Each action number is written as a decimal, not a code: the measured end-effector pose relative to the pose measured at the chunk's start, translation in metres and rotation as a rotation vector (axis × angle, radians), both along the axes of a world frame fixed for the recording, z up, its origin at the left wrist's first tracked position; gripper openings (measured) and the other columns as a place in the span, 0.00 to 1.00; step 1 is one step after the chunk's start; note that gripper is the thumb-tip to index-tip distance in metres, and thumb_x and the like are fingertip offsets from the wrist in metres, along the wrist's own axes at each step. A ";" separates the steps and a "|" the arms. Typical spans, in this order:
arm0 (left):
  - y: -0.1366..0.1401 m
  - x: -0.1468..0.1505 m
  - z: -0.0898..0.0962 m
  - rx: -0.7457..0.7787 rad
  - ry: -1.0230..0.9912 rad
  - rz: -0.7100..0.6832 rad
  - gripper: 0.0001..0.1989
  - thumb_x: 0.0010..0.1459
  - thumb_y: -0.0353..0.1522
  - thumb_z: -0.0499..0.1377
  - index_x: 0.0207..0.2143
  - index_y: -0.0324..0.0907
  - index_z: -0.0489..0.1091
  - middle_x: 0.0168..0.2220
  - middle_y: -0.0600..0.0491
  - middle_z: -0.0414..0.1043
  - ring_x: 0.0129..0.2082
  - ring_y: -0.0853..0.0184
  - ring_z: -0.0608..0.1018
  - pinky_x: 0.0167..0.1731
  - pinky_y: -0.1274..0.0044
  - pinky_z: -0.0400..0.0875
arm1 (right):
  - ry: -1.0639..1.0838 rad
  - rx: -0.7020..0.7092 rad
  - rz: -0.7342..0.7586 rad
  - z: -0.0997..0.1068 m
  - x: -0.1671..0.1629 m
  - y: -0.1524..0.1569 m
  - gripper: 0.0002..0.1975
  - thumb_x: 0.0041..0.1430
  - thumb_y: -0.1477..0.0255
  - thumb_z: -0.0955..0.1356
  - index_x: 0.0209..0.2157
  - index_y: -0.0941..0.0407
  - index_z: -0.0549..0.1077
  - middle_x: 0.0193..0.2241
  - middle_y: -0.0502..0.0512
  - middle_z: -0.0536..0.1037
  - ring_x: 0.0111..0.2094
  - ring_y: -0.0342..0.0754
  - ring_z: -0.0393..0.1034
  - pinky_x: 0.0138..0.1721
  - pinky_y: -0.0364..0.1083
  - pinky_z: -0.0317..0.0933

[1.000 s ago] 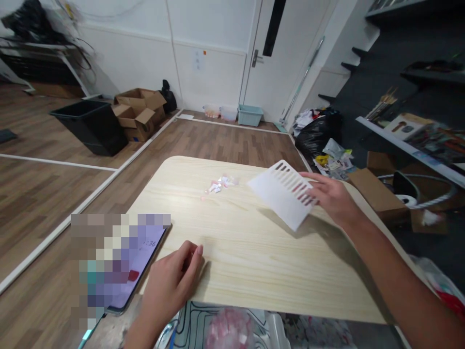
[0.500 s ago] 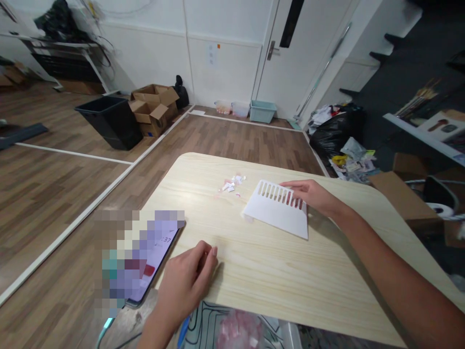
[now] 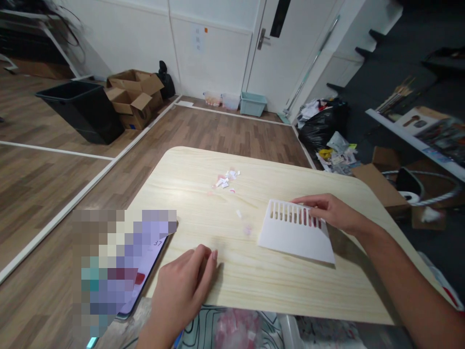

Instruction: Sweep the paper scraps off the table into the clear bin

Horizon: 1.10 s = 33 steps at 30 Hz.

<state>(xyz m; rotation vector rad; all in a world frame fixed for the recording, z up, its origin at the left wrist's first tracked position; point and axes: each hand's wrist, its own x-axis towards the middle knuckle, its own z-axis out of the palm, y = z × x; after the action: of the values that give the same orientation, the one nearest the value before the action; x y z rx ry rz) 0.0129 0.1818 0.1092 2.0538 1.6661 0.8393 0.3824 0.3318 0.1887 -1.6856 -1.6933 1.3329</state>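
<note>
My right hand (image 3: 329, 212) grips the top right edge of a white card (image 3: 295, 242) that has a row of narrow slots along its upper side. The fingers reach behind the card, and some show through the slots. My left hand (image 3: 187, 278) rests near the front edge of the table with its fingers curled in; I see nothing in it. Small white and pinkish paper scraps (image 3: 225, 181) lie in a loose pile toward the far side. A thin white sliver (image 3: 239, 213) and a faint pinkish bit (image 3: 247, 229) lie left of the card.
A phone (image 3: 145, 271), partly blurred out, lies at the left edge of the wooden table (image 3: 290, 291). Under the front edge sits a clear bag of pink pieces (image 3: 238, 329). A black bin (image 3: 82, 111) and cardboard boxes (image 3: 136, 99) stand on the floor beyond.
My right hand has drawn the slotted card right and toward me, uncovering the sliver and pinkish bit. My left hand keeps its pose. The camera view has shifted slightly.
</note>
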 end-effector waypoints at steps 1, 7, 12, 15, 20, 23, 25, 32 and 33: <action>0.000 0.000 0.000 0.006 0.003 -0.007 0.15 0.76 0.40 0.51 0.34 0.47 0.68 0.26 0.60 0.73 0.24 0.70 0.77 0.28 0.75 0.62 | 0.008 0.033 -0.056 -0.001 0.000 -0.001 0.21 0.45 0.68 0.75 0.43 0.57 0.87 0.27 0.54 0.85 0.23 0.46 0.73 0.26 0.44 0.66; 0.002 -0.001 -0.002 0.034 0.012 -0.032 0.15 0.76 0.39 0.52 0.34 0.47 0.67 0.25 0.61 0.73 0.24 0.70 0.78 0.27 0.75 0.62 | 0.017 0.167 -0.201 -0.005 -0.009 -0.012 0.23 0.47 0.66 0.75 0.47 0.57 0.86 0.27 0.54 0.85 0.23 0.47 0.73 0.25 0.45 0.67; 0.002 0.000 -0.003 0.020 0.062 -0.040 0.15 0.76 0.40 0.51 0.34 0.47 0.67 0.25 0.60 0.72 0.25 0.69 0.78 0.28 0.74 0.62 | 0.025 0.105 -0.157 0.000 -0.016 -0.025 0.20 0.46 0.66 0.75 0.43 0.56 0.87 0.32 0.56 0.88 0.25 0.48 0.77 0.26 0.45 0.69; 0.002 0.000 -0.002 0.017 0.081 -0.052 0.16 0.77 0.40 0.51 0.34 0.47 0.66 0.25 0.60 0.72 0.24 0.69 0.78 0.28 0.73 0.61 | 0.022 0.100 -0.192 -0.003 -0.015 -0.030 0.20 0.46 0.67 0.75 0.42 0.56 0.87 0.32 0.57 0.88 0.25 0.48 0.76 0.26 0.45 0.69; 0.001 0.001 0.001 -0.012 0.102 -0.038 0.16 0.77 0.40 0.50 0.34 0.47 0.66 0.25 0.59 0.73 0.25 0.69 0.78 0.29 0.73 0.62 | 0.026 0.197 -0.307 -0.010 -0.013 -0.039 0.21 0.48 0.67 0.74 0.45 0.56 0.87 0.30 0.56 0.87 0.24 0.48 0.76 0.25 0.44 0.69; 0.001 0.002 0.003 -0.021 0.105 -0.027 0.17 0.77 0.41 0.49 0.34 0.47 0.65 0.26 0.59 0.73 0.26 0.68 0.78 0.29 0.73 0.62 | 0.028 0.164 -0.210 -0.011 -0.014 -0.045 0.17 0.48 0.67 0.74 0.41 0.54 0.88 0.35 0.58 0.88 0.28 0.50 0.79 0.28 0.45 0.72; 0.001 0.003 0.003 -0.021 0.105 -0.028 0.17 0.77 0.41 0.49 0.34 0.47 0.65 0.26 0.59 0.73 0.26 0.68 0.78 0.29 0.73 0.62 | 0.026 0.157 -0.189 -0.010 -0.015 -0.048 0.17 0.48 0.67 0.74 0.41 0.54 0.88 0.38 0.59 0.89 0.30 0.51 0.81 0.29 0.46 0.73; 0.002 0.003 0.005 -0.008 0.126 -0.025 0.17 0.77 0.40 0.50 0.33 0.47 0.66 0.24 0.59 0.73 0.25 0.67 0.78 0.28 0.74 0.62 | 0.037 0.223 -0.278 -0.007 -0.022 -0.057 0.20 0.50 0.67 0.73 0.46 0.55 0.87 0.36 0.59 0.89 0.29 0.52 0.81 0.29 0.46 0.73; 0.002 0.003 0.006 -0.005 0.128 -0.024 0.17 0.76 0.40 0.50 0.33 0.47 0.66 0.24 0.59 0.72 0.25 0.67 0.78 0.28 0.74 0.61 | 0.037 0.208 -0.243 -0.006 -0.024 -0.059 0.19 0.50 0.67 0.73 0.45 0.54 0.88 0.39 0.59 0.89 0.31 0.53 0.81 0.29 0.46 0.73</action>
<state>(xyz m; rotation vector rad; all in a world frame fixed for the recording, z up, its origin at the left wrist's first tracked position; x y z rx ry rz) 0.0160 0.1835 0.1147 2.1608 1.7035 0.7078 0.3580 0.2723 0.1825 -1.6717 -1.4937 1.0335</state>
